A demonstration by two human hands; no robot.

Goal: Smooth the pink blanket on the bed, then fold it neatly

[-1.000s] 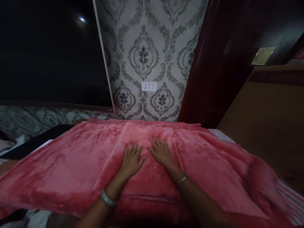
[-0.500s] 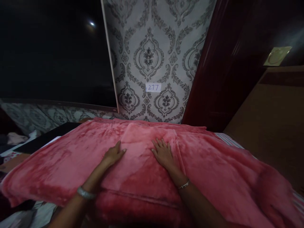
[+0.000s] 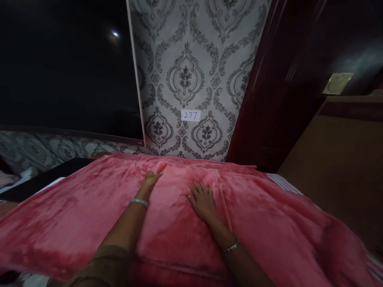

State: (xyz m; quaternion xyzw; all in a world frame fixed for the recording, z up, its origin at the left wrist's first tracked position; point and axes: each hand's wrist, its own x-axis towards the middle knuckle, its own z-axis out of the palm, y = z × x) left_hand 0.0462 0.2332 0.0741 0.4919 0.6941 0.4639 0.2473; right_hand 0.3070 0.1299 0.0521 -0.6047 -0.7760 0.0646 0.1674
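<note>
Head view shows the right hand (image 3: pixel 204 202) spread flat on a pink plush blanket (image 3: pixel 176 219) mid-frame, the left hand (image 3: pixel 150 181) touching it left of center, grip unclear.

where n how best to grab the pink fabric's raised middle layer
Probably by its far left corner, coming from the left, thumb above: the middle layer's raised edge ends there, beside the left hand. The right hand lies flat on top of the pink fabric.
</note>
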